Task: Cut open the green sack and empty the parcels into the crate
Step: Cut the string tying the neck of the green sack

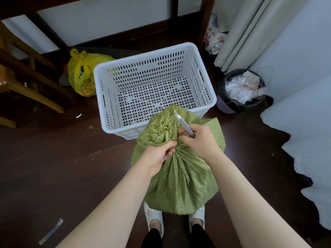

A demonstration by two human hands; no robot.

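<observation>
a green woven plastic sack (179, 176) stands upright on the dark wooden floor (71, 158), between the person's two white perforated clogs (154, 217) at 6 o'clock and a white slotted plastic crate (143, 57) at 12 o'clock. the sack's frayed top edge overlaps the crate's near rim in this view. its neck is bunched tight, with loose green fibres fanning out above the gather.

the left hand (159, 156) has its fingers clenched around the gathered neck from the 9 o'clock side. the right hand (198, 140) sits at the neck's 3 o'clock side, its fingers grasping a slim silvery metal cutting tool (184, 125) that points toward 11 o'clock and lies against the frayed top. whether its edge is in the fabric cannot be told.

a knotted yellow plastic bag (84, 72) sits at the crate's 9 o'clock. a round bin with a black liner (222, 93) stands at the crate's 3 o'clock, holding white plastic and stringy scraps.
</observation>
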